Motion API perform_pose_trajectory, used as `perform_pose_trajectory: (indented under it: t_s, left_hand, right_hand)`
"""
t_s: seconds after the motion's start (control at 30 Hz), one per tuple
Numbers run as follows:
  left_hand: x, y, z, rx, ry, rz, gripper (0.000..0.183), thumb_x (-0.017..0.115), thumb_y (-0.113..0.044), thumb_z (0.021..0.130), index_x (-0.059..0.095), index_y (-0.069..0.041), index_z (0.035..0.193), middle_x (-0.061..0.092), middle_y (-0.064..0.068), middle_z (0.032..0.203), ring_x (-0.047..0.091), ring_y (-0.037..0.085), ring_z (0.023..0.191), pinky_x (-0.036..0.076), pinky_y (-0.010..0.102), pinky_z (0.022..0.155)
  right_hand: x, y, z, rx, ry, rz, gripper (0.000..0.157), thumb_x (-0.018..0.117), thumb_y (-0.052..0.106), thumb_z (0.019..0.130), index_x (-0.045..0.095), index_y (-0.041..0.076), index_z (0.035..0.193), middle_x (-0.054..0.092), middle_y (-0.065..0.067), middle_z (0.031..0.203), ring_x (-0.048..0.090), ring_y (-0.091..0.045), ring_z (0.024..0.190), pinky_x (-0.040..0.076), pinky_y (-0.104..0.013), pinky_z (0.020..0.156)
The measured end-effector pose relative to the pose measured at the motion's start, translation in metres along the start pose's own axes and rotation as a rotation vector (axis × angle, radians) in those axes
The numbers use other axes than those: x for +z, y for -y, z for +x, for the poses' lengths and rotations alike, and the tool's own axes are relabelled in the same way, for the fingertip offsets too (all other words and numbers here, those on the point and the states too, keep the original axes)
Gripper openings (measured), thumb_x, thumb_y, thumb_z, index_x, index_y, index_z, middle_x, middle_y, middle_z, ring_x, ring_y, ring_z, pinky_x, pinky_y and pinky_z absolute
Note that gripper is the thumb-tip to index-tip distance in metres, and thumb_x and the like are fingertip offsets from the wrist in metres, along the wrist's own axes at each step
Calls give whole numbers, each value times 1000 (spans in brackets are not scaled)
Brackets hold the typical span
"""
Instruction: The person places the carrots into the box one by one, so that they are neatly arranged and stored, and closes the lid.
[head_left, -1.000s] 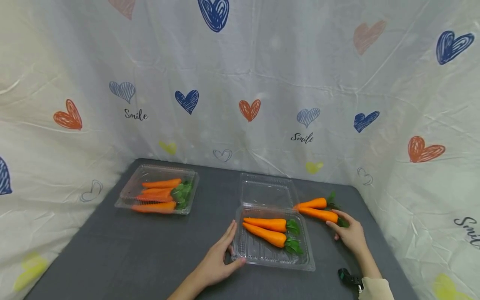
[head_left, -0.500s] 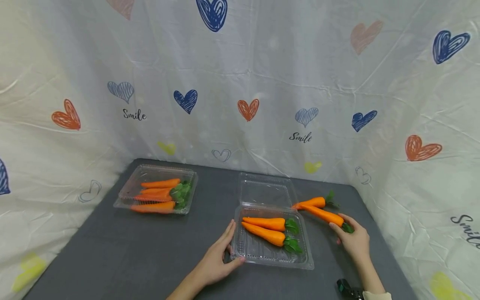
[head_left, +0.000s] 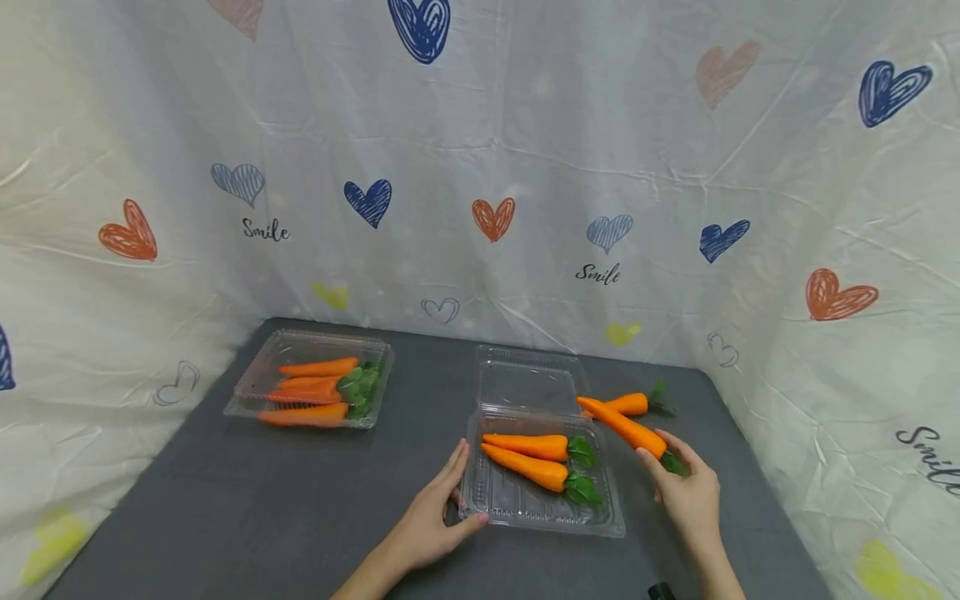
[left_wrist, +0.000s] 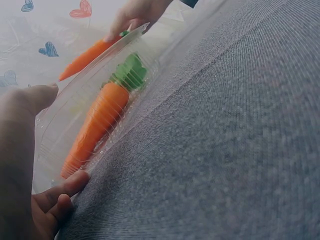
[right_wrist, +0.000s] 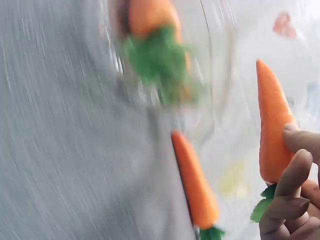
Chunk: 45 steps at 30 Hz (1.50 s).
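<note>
A clear plastic clamshell container lies with its lid folded back, two carrots with green tops inside it. My left hand holds its front left corner, thumb at the front edge and fingers along the left side; in the left wrist view the fingertips touch the wall. My right hand pinches another carrot near its leafy end, tilted with the tip up and left. The right wrist view shows that carrot between thumb and fingers. Behind it lies a loose carrot.
At the back left of the grey table stands a closed clear container with several carrots inside. A white curtain printed with hearts hangs behind and at both sides. A dark object shows at the front edge of view.
My right hand has lifted the front loose carrot off the table and brought it left, towards the container. The left hand stays at the container's corner.
</note>
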<state>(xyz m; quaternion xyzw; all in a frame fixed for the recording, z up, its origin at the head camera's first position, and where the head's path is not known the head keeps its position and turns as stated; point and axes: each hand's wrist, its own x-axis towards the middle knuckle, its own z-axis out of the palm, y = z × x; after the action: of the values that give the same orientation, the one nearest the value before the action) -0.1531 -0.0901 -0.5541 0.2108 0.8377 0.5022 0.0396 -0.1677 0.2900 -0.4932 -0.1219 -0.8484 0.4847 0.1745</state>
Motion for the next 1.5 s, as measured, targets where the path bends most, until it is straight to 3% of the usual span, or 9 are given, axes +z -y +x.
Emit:
perform_pose_trajectory:
  t_s: [0.17, 0.37, 0.63, 0.87, 1.1, 1.5]
  left_hand:
    - [1, -1, 1, -7, -6, -12, 100, 78, -46, 97, 19, -15, 171, 15, 3, 178, 50, 3, 79, 43, 23, 62]
    - [0, -1, 2, -14, -7, -7, 100, 78, -45, 97, 19, -15, 171, 15, 3, 178, 50, 4, 79, 43, 23, 61]
    - [2, 0, 2, 5, 0, 0, 99, 77, -44, 98, 18, -14, 172, 15, 4, 178, 50, 2, 79, 43, 22, 62]
    - [1, 1, 1, -6, 0, -5, 99, 77, -44, 98, 18, -15, 172, 13, 2, 179, 50, 3, 80, 43, 22, 62]
    - [1, 0, 0, -5, 2, 1, 98, 77, -45, 98, 19, -16, 172, 14, 2, 178, 49, 4, 80, 43, 22, 61]
    - [1, 0, 1, -9, -1, -4, 100, 79, -47, 96, 21, -15, 171, 17, 3, 178, 50, 4, 82, 44, 23, 62]
  right_hand:
    - [20, 17, -21, 1, 58, 50, 54, 84, 32, 94, 68, 10, 140, 70, -19, 129, 41, -13, 34, 41, -29, 38]
    - [40, 34, -40, 7, 173, 108, 59, 87, 38, 90, 69, 12, 140, 68, -18, 137, 38, -11, 31, 39, -30, 35]
    - [58, 49, -61, 92, 289, 43, 55, 89, 38, 86, 74, 17, 135, 72, -19, 134, 38, -12, 31, 40, -30, 36]
    - [58, 55, -63, 60, 410, -10, 51, 91, 36, 84, 77, 17, 129, 71, -22, 133, 35, -10, 33, 40, -29, 37]
    - [51, 55, -58, 98, 501, -91, 54, 94, 36, 79, 78, 17, 127, 73, -21, 129, 38, -10, 32, 44, -31, 39]
    - [61, 48, -54, 75, 484, -176, 52, 95, 30, 79, 78, 12, 125, 76, -22, 121, 42, -10, 31, 48, -34, 40]
